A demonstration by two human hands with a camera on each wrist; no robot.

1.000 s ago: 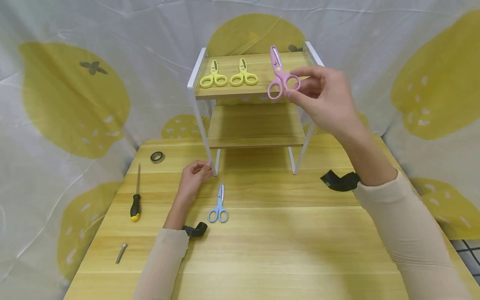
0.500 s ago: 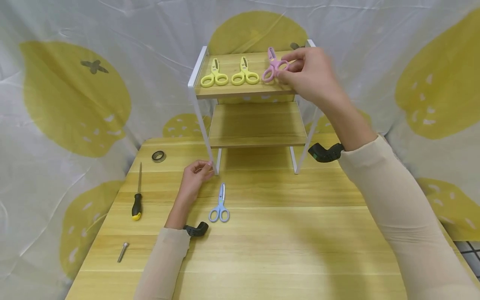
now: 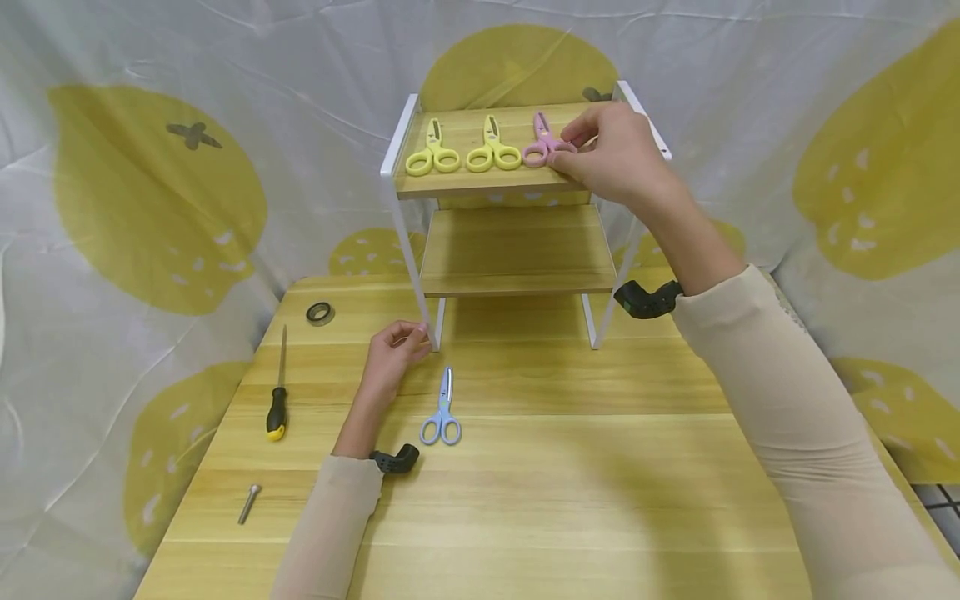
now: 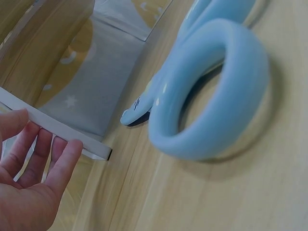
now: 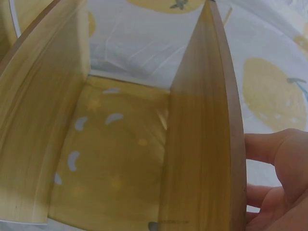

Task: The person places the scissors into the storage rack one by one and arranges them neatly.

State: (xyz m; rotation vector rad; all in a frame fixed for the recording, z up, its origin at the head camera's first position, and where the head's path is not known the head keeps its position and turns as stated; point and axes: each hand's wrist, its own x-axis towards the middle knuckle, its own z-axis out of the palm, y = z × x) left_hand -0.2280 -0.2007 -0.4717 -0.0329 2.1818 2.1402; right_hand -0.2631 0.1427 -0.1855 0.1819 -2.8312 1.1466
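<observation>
On the upper board of a two-tier shelf rack point(image 3: 517, 250), my right hand point(image 3: 622, 158) pinches a finger loop of the pink scissors point(image 3: 542, 132), which lie blades pointing back. Two pairs of yellow scissors point(image 3: 433, 148) lie to their left in a row. My left hand point(image 3: 386, 362) grips the rack's white front left leg point(image 4: 62, 130) near its foot, thumb on one side and fingers on the other. Blue scissors point(image 3: 443, 408) rest on the table just right of that hand. In the right wrist view the upper board point(image 5: 236, 144) hides the pink scissors.
Along the table's left side lie a roll of tape point(image 3: 320, 314), a screwdriver point(image 3: 277, 408) with a black and yellow handle, and a metal bolt point(image 3: 250, 504). A lemon-print curtain point(image 3: 315, 125) hangs behind and beside the table.
My right hand has moved left and away from me, lowering the pink scissors from above the rack onto its upper board. The left hand stays at the leg.
</observation>
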